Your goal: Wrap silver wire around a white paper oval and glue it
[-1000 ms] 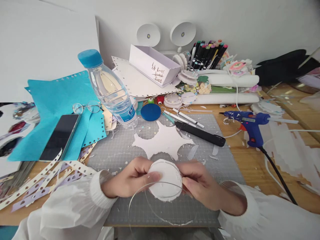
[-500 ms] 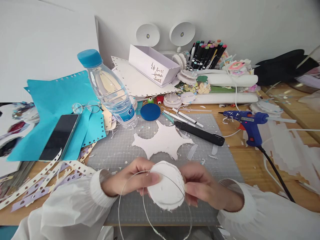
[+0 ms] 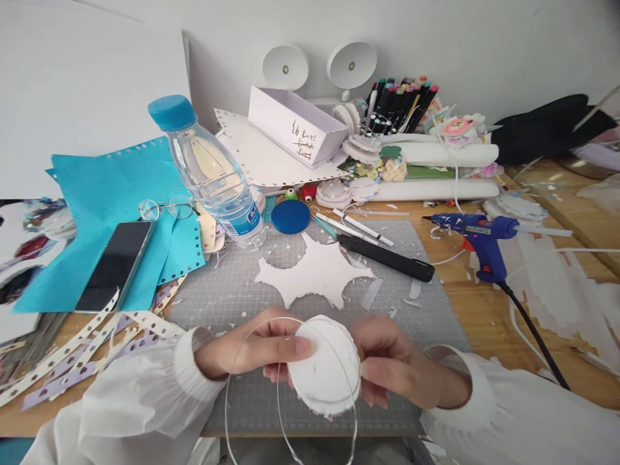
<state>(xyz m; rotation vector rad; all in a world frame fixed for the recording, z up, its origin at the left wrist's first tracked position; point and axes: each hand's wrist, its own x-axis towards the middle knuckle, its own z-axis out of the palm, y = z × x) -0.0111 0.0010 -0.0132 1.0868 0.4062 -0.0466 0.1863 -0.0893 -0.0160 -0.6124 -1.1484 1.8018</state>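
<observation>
Between my hands a white round disc (image 3: 325,371) with a rough edge is held over the front of the cutting mat. My left hand (image 3: 261,345) grips its left side, thumb flat on the face and fingers behind. At the right rim, my right hand (image 3: 394,365) pinches the edge between thumb and fingers. A thin pale wire-like loop (image 3: 227,407) hangs in front of the disc and dips below the table edge; where it is fastened I cannot tell. Just beyond lies a white foam-like scrap (image 3: 314,272) with scalloped, cut-out sides.
On the grey cutting mat (image 3: 213,284) lie a black-handled cutter (image 3: 387,256), white pens (image 3: 363,226) and a blue disc (image 3: 290,216). A water bottle (image 3: 213,174) stands left, near a phone (image 3: 116,265) and glasses (image 3: 167,208). A blue glue gun (image 3: 484,239) with cords is at right.
The disc has shifted slightly down and to the right in my hands. The loop hangs differently, its upper curve higher and its right side further left.
</observation>
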